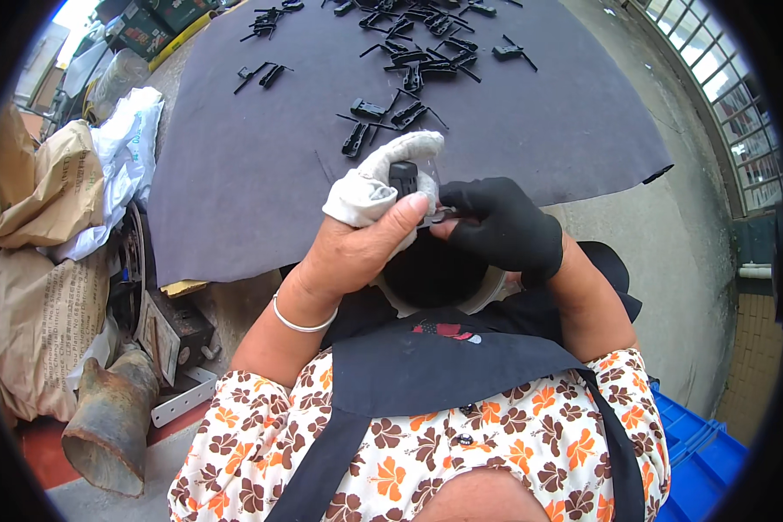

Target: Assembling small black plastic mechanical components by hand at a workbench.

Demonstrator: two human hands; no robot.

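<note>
My left hand (370,217), in a white glove that leaves the thumb bare, is closed around a black plastic part (403,177), held upright above my lap. My right hand (505,224), in a black glove with a bare fingertip showing, is pinched close beside that part. A small greyish sliver (444,215) shows at its fingertips, too small to name. Below both hands a round container with a pale rim (485,300) stands between my knees; its inside is dark. Several similar black plastic parts with thin rods (370,110) lie on the dark grey cloth (261,174) ahead.
More black parts (422,61) are heaped at the cloth's far side. To the left stand brown paper sacks (39,304), a white plastic bag (130,130), a rusty metal pipe (113,426) and a metal box (178,335). A blue crate (692,452) sits at lower right, below a barred window (722,87).
</note>
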